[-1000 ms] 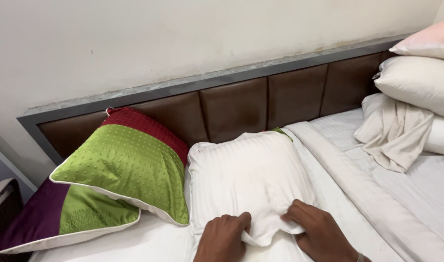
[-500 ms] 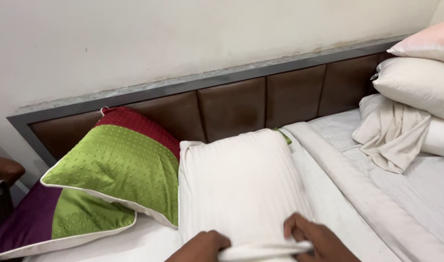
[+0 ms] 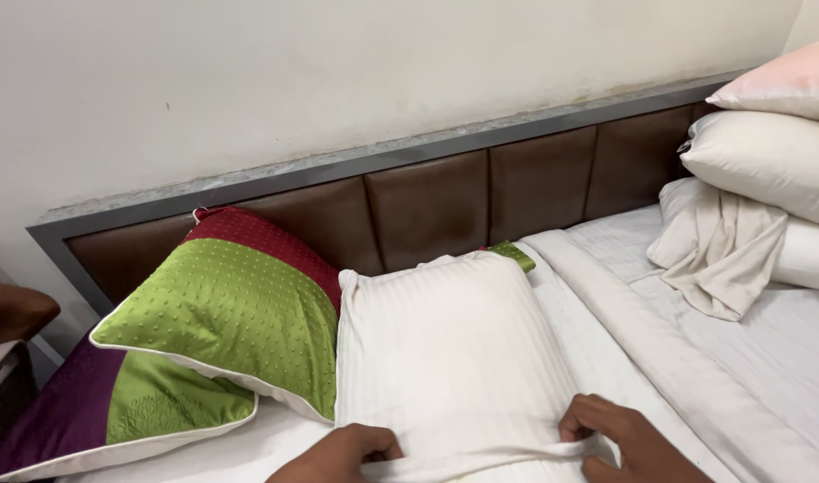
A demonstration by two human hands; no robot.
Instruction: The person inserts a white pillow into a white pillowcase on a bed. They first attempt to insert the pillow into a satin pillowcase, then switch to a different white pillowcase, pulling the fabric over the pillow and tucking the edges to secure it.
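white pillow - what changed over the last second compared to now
The white striped pillow went from bunched and wrinkled to smooth and filled out. Both hands kept their grip on its near open edge, spreading apart: the left hand toward the left corner, the right hand toward the right, pulling the cover taut. The green and red cushion, the brown headboard and the stacked pillows at right stayed put.
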